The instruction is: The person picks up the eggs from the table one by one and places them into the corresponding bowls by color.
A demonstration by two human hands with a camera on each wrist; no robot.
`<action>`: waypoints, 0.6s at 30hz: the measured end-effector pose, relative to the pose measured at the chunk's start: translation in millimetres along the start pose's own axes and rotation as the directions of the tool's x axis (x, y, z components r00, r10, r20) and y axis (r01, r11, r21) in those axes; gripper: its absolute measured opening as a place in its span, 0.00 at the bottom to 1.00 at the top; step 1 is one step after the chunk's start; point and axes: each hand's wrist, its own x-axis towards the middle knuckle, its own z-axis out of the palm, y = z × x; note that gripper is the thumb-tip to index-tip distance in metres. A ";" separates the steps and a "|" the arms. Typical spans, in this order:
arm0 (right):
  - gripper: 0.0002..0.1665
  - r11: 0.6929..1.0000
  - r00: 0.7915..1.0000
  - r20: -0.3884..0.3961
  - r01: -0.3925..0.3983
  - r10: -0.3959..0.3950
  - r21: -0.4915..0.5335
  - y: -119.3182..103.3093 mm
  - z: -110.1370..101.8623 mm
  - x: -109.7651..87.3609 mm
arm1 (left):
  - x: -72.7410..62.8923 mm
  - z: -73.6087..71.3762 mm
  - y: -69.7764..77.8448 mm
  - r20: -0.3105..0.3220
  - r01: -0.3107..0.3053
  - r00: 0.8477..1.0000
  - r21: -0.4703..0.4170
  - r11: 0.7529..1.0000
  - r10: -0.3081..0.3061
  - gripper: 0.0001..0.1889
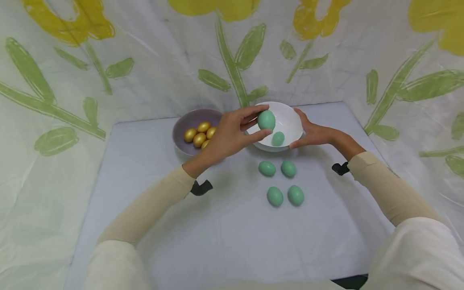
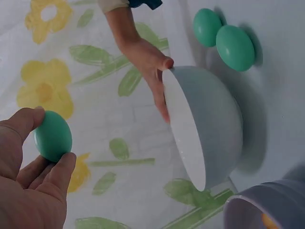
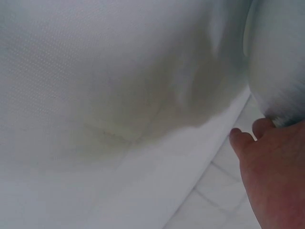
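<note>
My left hand [image 1: 228, 135] pinches a green egg [image 1: 266, 120] between thumb and fingertips, above the left part of a white bowl [image 1: 270, 148]. In the left wrist view, the held egg [image 2: 53, 136] stands clear of the bowl's rim. Inside the bowl lies another green egg [image 1: 278, 139]. On the bowl's right side, my right hand [image 1: 314, 132] holds the rim, thumb at the front and fingers toward the back. The right wrist view shows part of this hand [image 3: 274, 164] against the bowl's blurred outer wall [image 3: 279, 62].
Several green eggs [image 1: 275, 196] lie on the white-covered table [image 1: 181, 249], in front of the white bowl. A purple bowl [image 1: 179, 139] with several gold eggs [image 1: 199, 140] stands left of it, partly behind my left hand. A flower-painted cloth [image 1: 152, 80] hangs behind the table.
</note>
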 end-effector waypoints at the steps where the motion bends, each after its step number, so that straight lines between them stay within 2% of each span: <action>1: 0.84 1.000 1.000 -0.001 -0.001 0.001 0.003 0.3 0.0 -0.2 | 5.7 -0.1 -2.8 0.004 0.009 1.000 0.012 1.000 -0.009 0.31; 6: 0.83 1.000 1.000 -0.002 -0.005 0.005 0.016 0.9 2.2 0.6 | 28.8 1.5 -31.5 0.073 0.066 0.995 0.110 0.992 -0.075 0.31; 10: 0.83 0.999 1.000 -0.003 -0.012 0.012 0.033 -4.0 4.0 -1.2 | 43.5 2.3 -56.7 0.174 0.100 0.974 0.253 0.962 -0.146 0.32; 13: 0.83 0.999 1.000 -0.005 -0.019 0.019 0.048 -9.5 4.5 -3.3 | 54.3 3.6 -71.7 0.256 0.085 0.943 0.431 0.898 -0.212 0.32; 17: 0.83 0.998 1.000 -0.008 -0.026 0.026 0.061 -12.9 5.9 -4.2 | 66.4 7.8 -90.4 0.336 0.035 0.887 0.635 0.772 -0.317 0.32; 18: 0.83 0.998 1.000 -0.007 -0.023 0.024 0.062 -12.6 6.4 -3.7 | 68.1 8.7 -94.3 0.345 0.033 0.873 0.662 0.749 -0.343 0.32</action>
